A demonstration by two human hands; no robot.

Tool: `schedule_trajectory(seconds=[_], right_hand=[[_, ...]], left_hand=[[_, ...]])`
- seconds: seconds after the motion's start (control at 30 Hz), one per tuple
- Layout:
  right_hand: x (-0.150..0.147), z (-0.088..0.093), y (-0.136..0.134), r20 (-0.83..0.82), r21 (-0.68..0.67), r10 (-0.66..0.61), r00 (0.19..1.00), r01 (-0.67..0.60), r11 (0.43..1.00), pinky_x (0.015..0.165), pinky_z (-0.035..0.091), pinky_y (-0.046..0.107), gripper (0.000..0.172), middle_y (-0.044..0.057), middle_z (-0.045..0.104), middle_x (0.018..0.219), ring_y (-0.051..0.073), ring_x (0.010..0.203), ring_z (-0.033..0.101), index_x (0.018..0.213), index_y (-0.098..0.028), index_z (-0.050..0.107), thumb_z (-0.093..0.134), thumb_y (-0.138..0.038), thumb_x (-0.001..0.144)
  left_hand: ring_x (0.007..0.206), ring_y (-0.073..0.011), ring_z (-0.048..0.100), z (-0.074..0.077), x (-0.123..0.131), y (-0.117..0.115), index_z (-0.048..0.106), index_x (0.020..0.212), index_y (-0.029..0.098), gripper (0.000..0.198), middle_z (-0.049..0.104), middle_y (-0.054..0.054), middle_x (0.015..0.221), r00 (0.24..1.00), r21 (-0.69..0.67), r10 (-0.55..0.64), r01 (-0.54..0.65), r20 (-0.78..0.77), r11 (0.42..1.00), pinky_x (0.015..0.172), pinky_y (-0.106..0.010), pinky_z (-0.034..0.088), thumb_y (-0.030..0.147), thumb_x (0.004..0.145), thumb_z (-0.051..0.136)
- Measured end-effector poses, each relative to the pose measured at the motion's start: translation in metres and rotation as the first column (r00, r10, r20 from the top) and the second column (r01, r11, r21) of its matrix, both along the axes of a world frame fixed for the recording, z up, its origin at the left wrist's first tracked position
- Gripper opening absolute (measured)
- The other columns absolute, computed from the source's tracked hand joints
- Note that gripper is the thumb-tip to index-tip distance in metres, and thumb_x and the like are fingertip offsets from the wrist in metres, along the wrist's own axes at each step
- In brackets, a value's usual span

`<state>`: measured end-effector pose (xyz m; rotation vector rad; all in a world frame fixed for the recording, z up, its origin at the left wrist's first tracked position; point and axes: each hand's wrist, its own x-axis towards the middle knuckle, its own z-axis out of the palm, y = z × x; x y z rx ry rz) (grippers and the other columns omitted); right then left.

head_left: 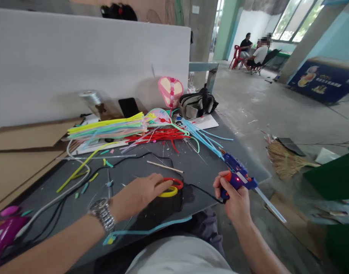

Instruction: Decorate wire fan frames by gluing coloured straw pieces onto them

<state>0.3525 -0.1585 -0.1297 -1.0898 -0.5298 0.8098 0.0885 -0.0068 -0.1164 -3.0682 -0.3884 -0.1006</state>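
My right hand point(234, 194) is wrapped around a blue and orange hot glue gun point(234, 171), which shows a small red light. A clear glue stick point(270, 205) sticks out of its back, and its nozzle points toward the blue pipe cleaners point(204, 137). My left hand point(146, 194), with a metal watch at the wrist, has its fingers on the handles of a pair of scissors point(174, 183), one loop red and one yellow. The scissors' blades are hidden under the hand. Behind them lies a thin wooden stick point(165, 166). A light blue pipe cleaner point(151, 229) with a yellow bit lies near the front edge.
Bundles of yellow and pastel pipe cleaners point(106, 127) and red ones point(160, 134) lie behind. A pink heart-shaped piece point(171, 91), a phone point(129, 107), a can point(90, 101) and a bag point(195, 104) stand against or beside the white board point(91, 57). Cables cross the table.
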Motion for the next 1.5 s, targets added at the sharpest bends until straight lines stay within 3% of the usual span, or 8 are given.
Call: schedule_trajectory(seconds=[0.2,0.37,0.5,0.63,0.8,1.0,1.17,1.5], right_hand=[[0.002,-0.005,-0.011,-0.083,0.112,-0.089,0.993,0.098,0.989,0.048,0.042,0.024,0.015,-0.003,0.063,0.067,0.011,0.051,0.054,0.093,-0.023,0.065,0.074,-0.032,0.085],[-0.003,-0.016,-0.014,-0.13,0.139,-0.044,0.991,0.062,0.988,0.048,0.042,0.023,0.012,-0.003,0.063,0.069,0.01,0.053,0.054,0.094,-0.022,0.065,0.072,-0.029,0.087],[-0.001,-0.018,-0.023,-0.105,0.091,0.001,0.994,0.009,0.996,0.048,0.042,0.023,0.01,-0.002,0.063,0.069,0.01,0.053,0.054,0.094,-0.022,0.065,0.071,-0.028,0.089],[0.007,-0.011,-0.026,0.02,0.022,0.016,1.0,-0.017,1.0,0.052,0.044,0.024,0.009,-0.002,0.063,0.069,0.011,0.056,0.056,0.089,-0.021,0.065,0.072,-0.026,0.087],[0.0,-0.007,-0.007,0.157,-0.034,0.125,0.98,-0.121,0.992,0.055,0.044,0.027,0.012,-0.001,0.064,0.071,0.014,0.064,0.058,0.091,-0.021,0.067,0.074,-0.021,0.082],[-0.044,0.003,0.028,0.247,-0.105,0.214,0.945,-0.194,0.975,0.055,0.044,0.027,0.014,0.001,0.066,0.073,0.015,0.063,0.058,0.09,-0.02,0.07,0.078,-0.022,0.079],[-0.075,0.013,0.05,0.264,-0.077,0.223,0.938,-0.21,0.975,0.051,0.044,0.027,0.019,0.0,0.068,0.071,0.013,0.055,0.058,0.092,-0.019,0.069,0.08,-0.023,0.077],[-0.046,0.006,0.036,0.366,-0.127,0.187,0.912,-0.15,0.981,0.055,0.048,0.026,0.02,-0.001,0.069,0.073,0.012,0.054,0.059,0.096,-0.019,0.07,0.08,-0.027,0.081]], left_hand=[[0.1,-0.0243,0.061,0.017,0.077,0.041,0.047,0.145,0.02,0.053,0.064,-0.013,0.116,0.999,0.256,0.009,-0.019,0.042,0.966,0.071,-0.031,0.055,0.004,0.095,0.042],[0.107,-0.0247,0.061,-0.01,0.196,0.069,0.052,0.143,0.015,0.047,0.064,-0.016,0.12,0.996,0.18,-0.013,-0.002,0.083,0.984,0.079,-0.033,0.056,0.006,0.098,0.04],[0.105,-0.0225,0.063,-0.024,0.234,0.056,0.063,0.132,0.014,0.038,0.069,-0.014,0.114,0.997,0.112,-0.006,-0.002,0.071,0.994,0.09,-0.035,0.052,0.009,0.1,0.042],[0.125,-0.0218,0.055,-0.004,0.197,0.036,0.046,0.152,0.027,0.05,0.066,-0.007,0.128,0.994,0.069,0.052,-0.059,0.098,0.996,0.107,-0.04,0.041,0.015,0.104,0.038],[0.113,-0.0241,0.059,0.03,0.053,0.006,0.063,0.134,0.02,0.04,0.067,-0.008,0.124,0.911,-0.072,0.318,-0.31,0.261,0.948,0.098,-0.038,0.047,0.018,0.096,0.054],[0.084,-0.0198,0.065,0.004,-0.109,-0.069,0.072,0.095,0.02,0.015,0.071,-0.005,0.09,0.435,-0.394,0.871,-0.776,0.231,0.492,0.077,-0.033,0.05,0.022,0.093,0.057],[0.083,-0.0247,0.065,-0.023,-0.104,-0.071,0.07,0.076,0.02,0.025,0.07,-0.008,0.08,0.281,-0.332,0.96,-0.906,-0.01,0.262,0.066,-0.032,0.043,0.039,0.09,0.063],[0.064,-0.0174,0.062,-0.004,-0.116,-0.099,0.07,0.076,0.022,0.019,0.07,0.0,0.068,0.246,-0.594,0.966,-0.79,-0.078,0.153,0.062,-0.028,0.037,0.034,0.086,0.059]])
